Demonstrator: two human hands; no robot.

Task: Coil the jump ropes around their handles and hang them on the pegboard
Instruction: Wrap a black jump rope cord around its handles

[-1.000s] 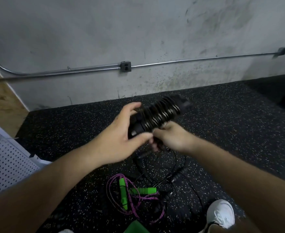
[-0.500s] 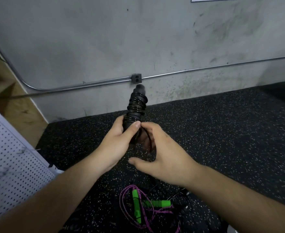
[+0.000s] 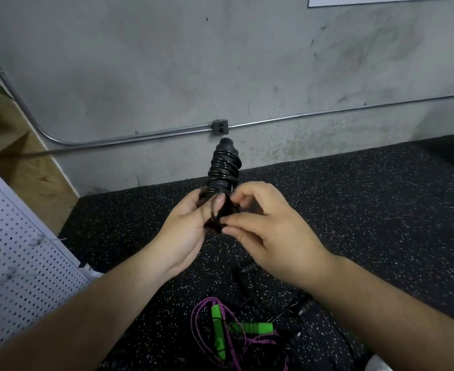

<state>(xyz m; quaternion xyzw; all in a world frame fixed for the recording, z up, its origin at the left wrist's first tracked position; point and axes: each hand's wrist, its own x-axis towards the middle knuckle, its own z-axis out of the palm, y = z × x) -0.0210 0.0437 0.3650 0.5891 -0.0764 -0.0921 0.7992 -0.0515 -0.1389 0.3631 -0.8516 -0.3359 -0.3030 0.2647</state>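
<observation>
Black jump rope (image 3: 224, 167), already coiled in tight turns around its paired handles, is standing roughly upright in the air over the floor, its capped top pointing toward the wall. The left hand (image 3: 187, 234) is gripping the lower part of the bundle, fingers curled round it from behind and the thumb (image 3: 218, 202) pressing across the front. The right hand (image 3: 271, 236) is meeting it from the other side, its fingers (image 3: 234, 223) bent together and pinching at the bundle's base, where a loose strand of the rope is looping out; whether they are holding the strand or the handle itself is hard to tell.

Below the forearms, a purple jump rope with green handles (image 3: 220, 328) is lying in a loose tangle on the black speckled rubber floor (image 3: 354, 210), and more black jump ropes (image 3: 250, 279) are sprawling just beside it, partly overlapping it. A white pegboard (image 3: 14, 263) is leaning at the left edge, well apart from the hands. A metal conduit (image 3: 327, 113) is running along the grey concrete wall through a small junction box (image 3: 220, 127), and a wooden panel (image 3: 33, 178) is filling the left corner behind the pegboard.
</observation>
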